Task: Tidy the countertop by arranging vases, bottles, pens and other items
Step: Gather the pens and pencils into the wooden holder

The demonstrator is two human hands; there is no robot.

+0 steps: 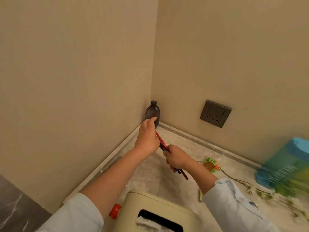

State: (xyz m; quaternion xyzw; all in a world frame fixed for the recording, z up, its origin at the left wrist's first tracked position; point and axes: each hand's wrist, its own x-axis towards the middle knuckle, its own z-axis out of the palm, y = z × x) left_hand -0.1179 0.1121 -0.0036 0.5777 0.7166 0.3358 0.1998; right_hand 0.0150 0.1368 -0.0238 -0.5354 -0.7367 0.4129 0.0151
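Red and blue bundle: slim red and blue pens (163, 145), gripped between both hands and held off the pale marbled stone countertop (184, 143).
Long axis: slanted, with the upper end toward the back corner and the lower end toward the person and to the right.
Left hand (147, 139): fingers curled round the pens' upper end, with the forefinger pointing on toward the vase. Whether it touches the glass cannot be told.
Right hand (177, 159): fingers wrapped tight round the lower half, with the pen tips sticking out below the palm.
Vase: a small smoky-grey glass vase (153, 110) with a narrow neck. It stands upright in the very corner where the two walls meet, its lower body partly hidden behind the left hand.
Deciding relation: the vase mouth lies above and just beyond the pens' upper end, nearly in line with their axis. The left hand is the nearer one.
Judged next move: probably tipping the bundle upright over the neck, where the narrow mouth leaves little room.
Nearby: a cream plastic tissue box (158, 211) near the person, and a dark wall socket (215, 113) to the right.
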